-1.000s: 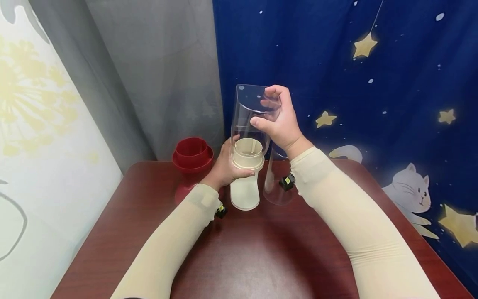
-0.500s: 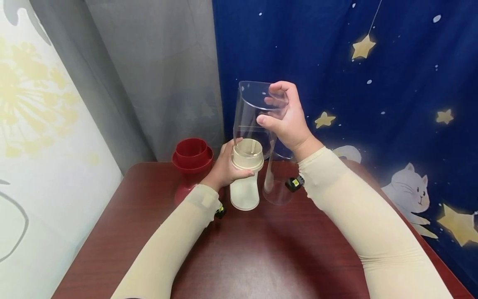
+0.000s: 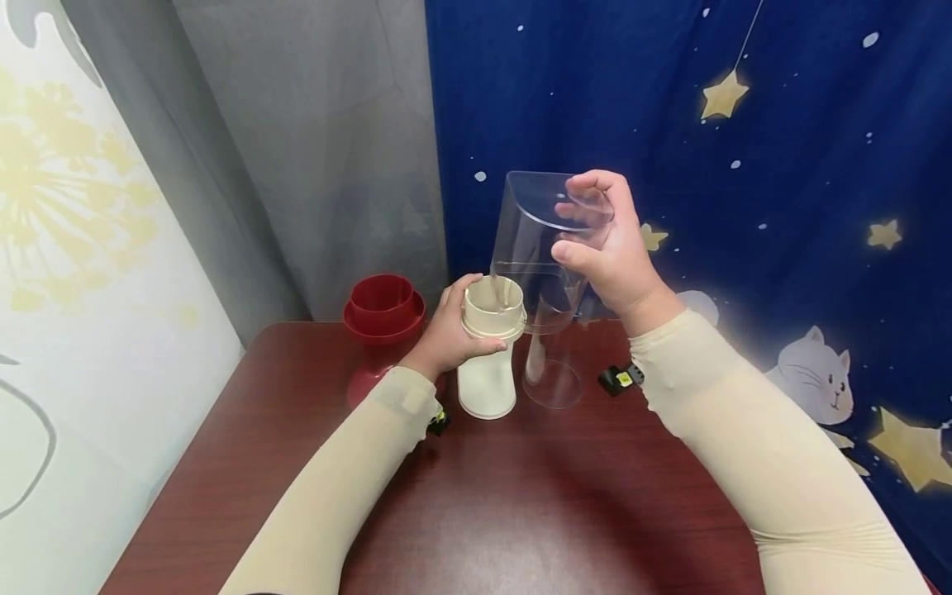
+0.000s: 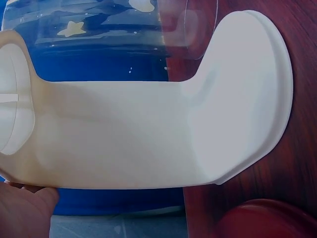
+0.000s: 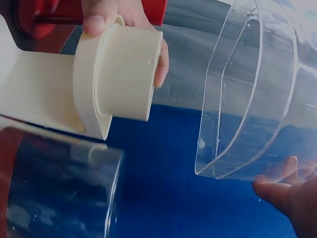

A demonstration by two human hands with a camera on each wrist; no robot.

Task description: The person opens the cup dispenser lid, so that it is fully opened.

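Note:
My left hand [image 3: 445, 335] grips the collar of a cream plastic stand [image 3: 487, 384], which is upright on the table. Its round open neck points up, and its foot shows in the left wrist view. Up and to the right, my right hand [image 3: 616, 244] holds a clear plastic container [image 3: 524, 240] near its upper end, thumb on the near side and fingers on the far side. In the right wrist view a gap separates this container [image 5: 247, 99] from the cream neck [image 5: 131, 74]. A second clear container [image 3: 552, 388] stands just right of the cream stand.
A red stand [image 3: 383, 326] of similar shape is left of my left hand, partly behind the forearm. All stand near the back edge of the dark red wooden table [image 3: 476, 504]. Grey and starry blue curtains [image 3: 788, 165] hang behind it.
My right hand has lifted the clear container off the cream neck and carried it to the right. My left hand has stayed on the cream stand.

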